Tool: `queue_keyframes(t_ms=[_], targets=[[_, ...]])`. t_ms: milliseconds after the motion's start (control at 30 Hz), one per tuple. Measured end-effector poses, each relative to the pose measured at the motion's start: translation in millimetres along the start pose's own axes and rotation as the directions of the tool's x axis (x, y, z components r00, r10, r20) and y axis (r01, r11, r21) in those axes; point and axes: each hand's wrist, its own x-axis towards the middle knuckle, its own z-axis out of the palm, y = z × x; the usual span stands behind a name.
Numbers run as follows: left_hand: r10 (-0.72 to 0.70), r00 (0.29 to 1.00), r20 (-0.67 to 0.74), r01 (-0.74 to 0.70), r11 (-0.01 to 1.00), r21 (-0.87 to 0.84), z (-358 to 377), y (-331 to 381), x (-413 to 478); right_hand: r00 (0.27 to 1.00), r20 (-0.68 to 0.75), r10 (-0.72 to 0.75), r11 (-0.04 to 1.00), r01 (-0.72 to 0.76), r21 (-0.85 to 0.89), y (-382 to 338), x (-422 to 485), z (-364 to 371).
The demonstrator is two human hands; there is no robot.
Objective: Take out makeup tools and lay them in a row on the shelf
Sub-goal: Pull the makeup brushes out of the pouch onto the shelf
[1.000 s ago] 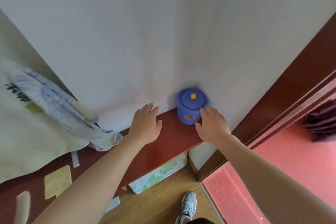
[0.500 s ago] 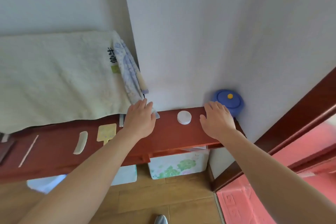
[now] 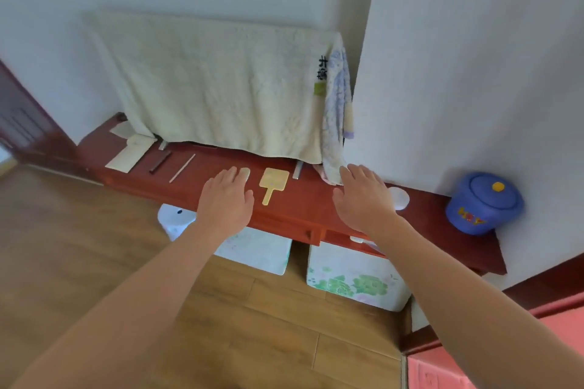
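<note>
over the red shelf (image 3: pixel 297 210), the left hand (image 3: pixel 226 199) and right hand (image 3: pixel 363 199) spread flat, holding nothing, either side of a yellow paddle tool (image 3: pixel 273 184); a white round pad (image 3: pixel 400 197) lies right of it, a blue lidded pot (image 3: pixel 483 204) farther right.

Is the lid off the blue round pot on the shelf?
No, the blue round pot sits closed, with its yellow-knobbed lid on top.
</note>
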Motion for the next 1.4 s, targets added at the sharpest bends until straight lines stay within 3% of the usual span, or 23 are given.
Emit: queue_keyframes(t_ms=[567, 833, 1133, 1400], targets=[[-0.355, 0.935, 0.020, 0.352, 0.931, 0.096, -51, -282, -120, 0.951, 0.096, -0.295, 0.955, 0.296, 0.001, -301, 33, 56], [-0.471, 0.880, 0.058, 0.467, 0.881, 0.069, -50, -353, -101, 0.913, 0.133, -0.387, 0.921, 0.388, 0.014, -366, 98, 75], [-0.579, 0.814, 0.032, 0.577, 0.814, 0.069, -58, -409, -58, 0.857, 0.075, -0.509, 0.861, 0.506, 0.058, -423, 190, 89], [-0.553, 0.831, 0.060, 0.553, 0.833, 0.019, -54, -467, -26, 0.847, 0.121, -0.518, 0.854, 0.519, 0.027, -470, 235, 102]])
